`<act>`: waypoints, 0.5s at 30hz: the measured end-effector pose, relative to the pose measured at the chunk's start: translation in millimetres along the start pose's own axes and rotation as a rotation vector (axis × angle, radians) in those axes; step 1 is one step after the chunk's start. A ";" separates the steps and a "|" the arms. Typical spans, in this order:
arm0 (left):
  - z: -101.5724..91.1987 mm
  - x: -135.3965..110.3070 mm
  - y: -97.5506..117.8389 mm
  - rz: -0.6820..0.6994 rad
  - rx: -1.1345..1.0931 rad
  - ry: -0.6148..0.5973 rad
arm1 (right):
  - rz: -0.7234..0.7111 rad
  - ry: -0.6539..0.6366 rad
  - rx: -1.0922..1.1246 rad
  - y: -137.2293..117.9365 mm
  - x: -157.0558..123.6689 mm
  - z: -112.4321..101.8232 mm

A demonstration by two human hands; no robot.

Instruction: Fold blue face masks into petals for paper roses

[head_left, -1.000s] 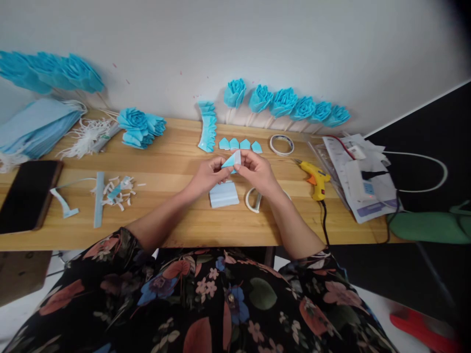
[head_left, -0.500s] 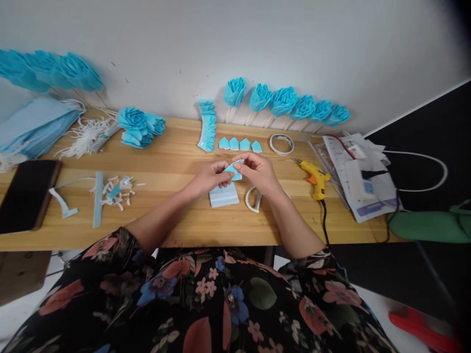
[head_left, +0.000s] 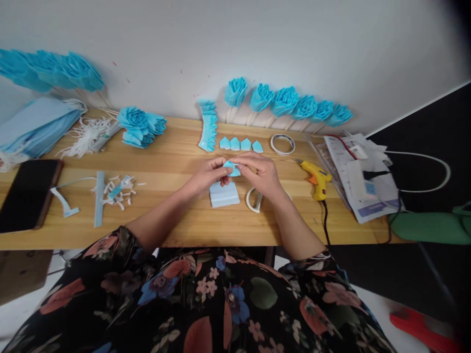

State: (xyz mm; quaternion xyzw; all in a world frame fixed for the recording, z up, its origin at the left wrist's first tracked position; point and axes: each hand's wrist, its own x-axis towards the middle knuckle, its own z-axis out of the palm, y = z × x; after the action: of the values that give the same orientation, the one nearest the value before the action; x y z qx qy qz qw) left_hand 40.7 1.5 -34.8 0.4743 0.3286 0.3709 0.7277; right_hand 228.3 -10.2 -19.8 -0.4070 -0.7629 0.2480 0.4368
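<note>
Both my hands meet over the middle of the wooden table point(head_left: 176, 162). My left hand point(head_left: 206, 176) and my right hand point(head_left: 260, 172) pinch a small folded light-blue piece point(head_left: 231, 168) between their fingertips, holding it low above a small stack of pale blue rectangles point(head_left: 224, 194). A roll of tape point(head_left: 253, 200) lies just under my right wrist. Beyond my hands, several small folded blue petals point(head_left: 240, 144) lie in a row.
Blue fabric roses point(head_left: 290, 100) lean on the wall. A strip of joined petals point(head_left: 208, 126), a tape roll point(head_left: 282, 143), a yellow glue gun point(head_left: 315, 177) and papers point(head_left: 358, 176) lie right. Left: a phone point(head_left: 27, 193), blue scraps point(head_left: 112, 190), face masks point(head_left: 35, 125).
The folded blue piece has been pressed down and folded smaller; both hands have lowered it slightly toward the table.
</note>
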 end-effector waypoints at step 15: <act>0.9 -1.4 0.6 0.012 -0.058 -0.022 | -0.134 -0.002 -0.031 8.6 -2.4 1.6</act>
State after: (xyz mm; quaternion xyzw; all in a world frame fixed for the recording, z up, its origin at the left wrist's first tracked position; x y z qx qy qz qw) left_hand 40.6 0.1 -33.8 0.4590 0.3067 0.3793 0.7425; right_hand 231.1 -7.5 -28.0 -0.3612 -0.7926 0.2068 0.4455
